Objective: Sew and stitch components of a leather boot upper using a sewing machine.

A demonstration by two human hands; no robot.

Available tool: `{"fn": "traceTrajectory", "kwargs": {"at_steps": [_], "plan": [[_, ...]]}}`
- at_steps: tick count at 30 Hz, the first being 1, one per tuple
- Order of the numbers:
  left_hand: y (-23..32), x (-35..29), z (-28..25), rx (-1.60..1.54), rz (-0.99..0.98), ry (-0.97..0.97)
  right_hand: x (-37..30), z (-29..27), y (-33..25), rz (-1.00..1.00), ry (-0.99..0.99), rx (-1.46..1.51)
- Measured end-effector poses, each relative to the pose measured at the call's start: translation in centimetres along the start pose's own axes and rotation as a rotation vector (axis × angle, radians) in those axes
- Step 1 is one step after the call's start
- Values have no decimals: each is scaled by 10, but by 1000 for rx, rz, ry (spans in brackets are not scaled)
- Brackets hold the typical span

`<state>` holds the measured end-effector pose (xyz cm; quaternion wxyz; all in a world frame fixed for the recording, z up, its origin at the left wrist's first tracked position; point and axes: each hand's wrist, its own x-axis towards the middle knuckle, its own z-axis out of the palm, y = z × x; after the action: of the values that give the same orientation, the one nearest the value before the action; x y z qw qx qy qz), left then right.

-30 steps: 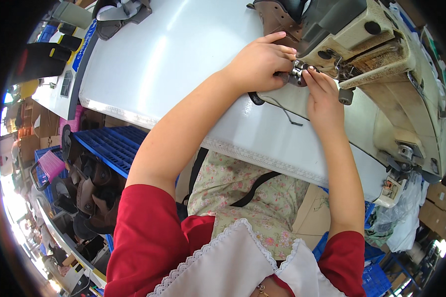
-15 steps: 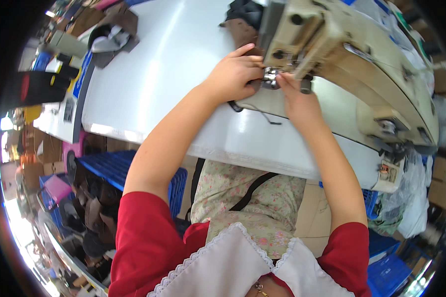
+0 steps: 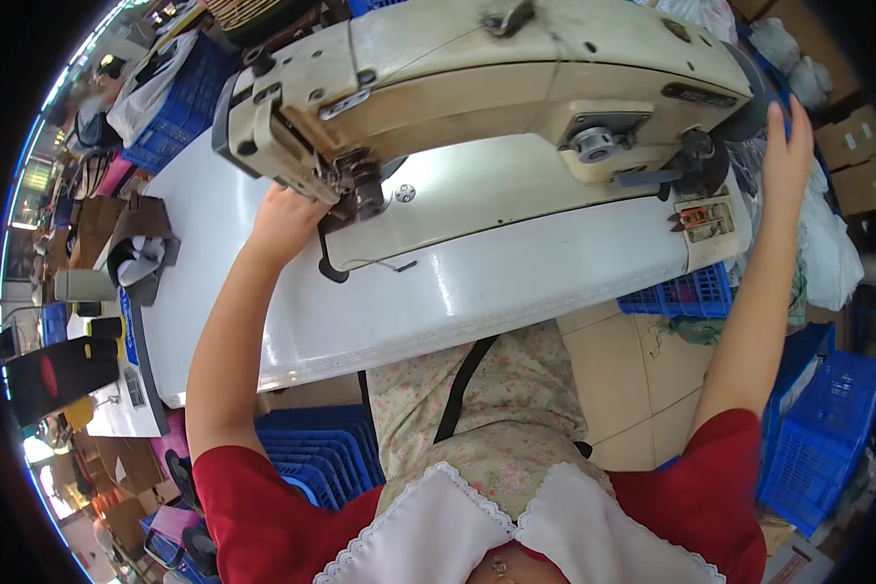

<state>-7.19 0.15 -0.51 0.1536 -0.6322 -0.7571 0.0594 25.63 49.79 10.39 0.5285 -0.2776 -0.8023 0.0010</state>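
A cream-coloured sewing machine [image 3: 496, 92] stretches across the upper part of the white table [image 3: 380, 302]. My left hand [image 3: 287, 224] lies at its needle end on the left. The machine head covers the fingers, so whatever they press or hold is hidden. At the machine's right end my right hand [image 3: 790, 161] is raised beside the dark handwheel [image 3: 749, 92]. Its fingers are stretched out and somewhat apart, close to the wheel's edge, with nothing seen in them; whether they touch the wheel is unclear. A thin thread hangs from the machine's top.
Grey-brown pieces [image 3: 144, 248] rest at the table's left end. Small orange-handled snips [image 3: 693, 219] sit in a tray at its right corner. Blue crates [image 3: 822, 438] stand at the right, and stacked blue baskets [image 3: 321, 453] are under the table. Plastic bags [image 3: 827, 243] hang beyond.
My right hand has left the needle area and moved right to the handwheel. My left hand stays by the needle. The view has swung right, and the brown piece there is now hidden.
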Motion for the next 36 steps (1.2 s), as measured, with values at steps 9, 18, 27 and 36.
{"fn": "traceTrajectory", "kwargs": {"at_steps": [9,18,27,36], "plan": [[5,-1,2,-26,-58,-11,26,34,59,137,-246,15],[5,-6,-3,-17,-37,-4,-78,47,51,346,-117,253],[1,-7,26,93,-17,-25,-11,18,54,286,-276,215],[0,-25,-9,260,-56,-272,-123,-30,39,-173,-881,46]]}}
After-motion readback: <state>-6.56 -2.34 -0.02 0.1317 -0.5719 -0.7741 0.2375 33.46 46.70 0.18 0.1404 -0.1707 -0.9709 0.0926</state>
